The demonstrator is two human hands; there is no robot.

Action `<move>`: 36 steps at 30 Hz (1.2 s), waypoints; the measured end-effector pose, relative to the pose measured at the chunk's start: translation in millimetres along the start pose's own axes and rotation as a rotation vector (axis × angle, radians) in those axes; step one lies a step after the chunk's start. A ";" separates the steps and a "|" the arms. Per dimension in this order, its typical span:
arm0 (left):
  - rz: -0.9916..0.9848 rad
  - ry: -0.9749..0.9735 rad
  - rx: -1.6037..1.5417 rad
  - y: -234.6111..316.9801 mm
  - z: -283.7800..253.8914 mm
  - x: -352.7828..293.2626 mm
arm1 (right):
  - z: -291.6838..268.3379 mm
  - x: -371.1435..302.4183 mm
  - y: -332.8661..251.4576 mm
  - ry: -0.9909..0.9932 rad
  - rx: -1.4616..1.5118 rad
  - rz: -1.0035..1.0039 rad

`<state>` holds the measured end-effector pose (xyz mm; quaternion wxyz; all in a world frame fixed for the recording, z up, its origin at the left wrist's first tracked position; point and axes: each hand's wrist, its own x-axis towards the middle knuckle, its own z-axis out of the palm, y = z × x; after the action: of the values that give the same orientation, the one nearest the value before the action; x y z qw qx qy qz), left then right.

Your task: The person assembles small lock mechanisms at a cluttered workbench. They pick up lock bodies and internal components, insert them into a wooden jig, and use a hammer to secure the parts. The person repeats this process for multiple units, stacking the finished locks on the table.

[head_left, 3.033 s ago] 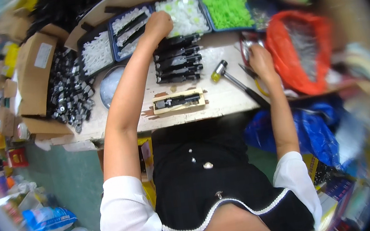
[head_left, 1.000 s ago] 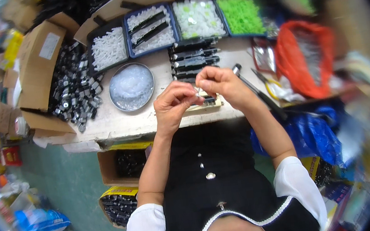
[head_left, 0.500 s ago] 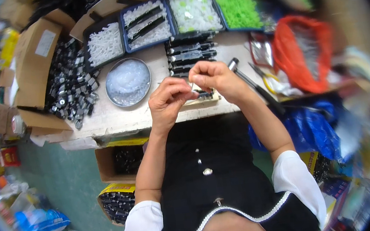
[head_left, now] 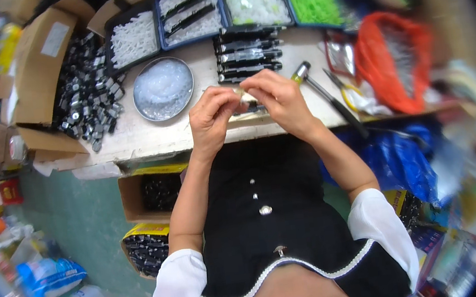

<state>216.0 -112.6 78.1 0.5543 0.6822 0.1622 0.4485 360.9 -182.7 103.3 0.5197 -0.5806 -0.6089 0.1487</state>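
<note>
My left hand (head_left: 212, 119) and my right hand (head_left: 281, 100) meet over the front part of the workbench, fingertips almost touching. Both have their fingers pinched. A tiny pale bit shows between the fingertips, too small to name. Under my hands lies a light-coloured block or holder (head_left: 250, 115) with a dark part on it, mostly covered. Just beyond sits a row of black, glossy, elongated parts (head_left: 247, 56), laid side by side.
Trays hold white sticks (head_left: 134, 38), whitish caps (head_left: 256, 4) and green pieces (head_left: 312, 3). A metal dish (head_left: 166, 114) carries clear small parts. Black-and-silver pieces (head_left: 86, 99) spill from a carton (head_left: 41, 71). At right are a hammer (head_left: 333, 101), yellow-handled scissors (head_left: 352, 97) and a red bag (head_left: 372, 67).
The bench has shifted slightly upward in the picture. My fingertips stay close together, and my right hand's fingers now point more toward the left hand.
</note>
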 end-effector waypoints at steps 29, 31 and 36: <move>-0.069 -0.430 0.936 -17.7 -5.7 8.5 | -8.7 -26.8 38.8 -0.181 -0.430 -0.145; -0.046 -0.544 1.051 -6.8 -1.3 19.0 | -26.2 -27.3 46.1 -0.122 -0.426 -0.122; 0.013 -0.777 0.936 13.1 34.6 67.2 | -101.1 -34.1 83.7 0.138 -0.513 -0.011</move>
<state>276.4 -89.8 119.5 0.2114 0.9682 0.1240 0.0511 481.3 -231.2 64.0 0.3967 -0.6988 -0.5928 -0.0534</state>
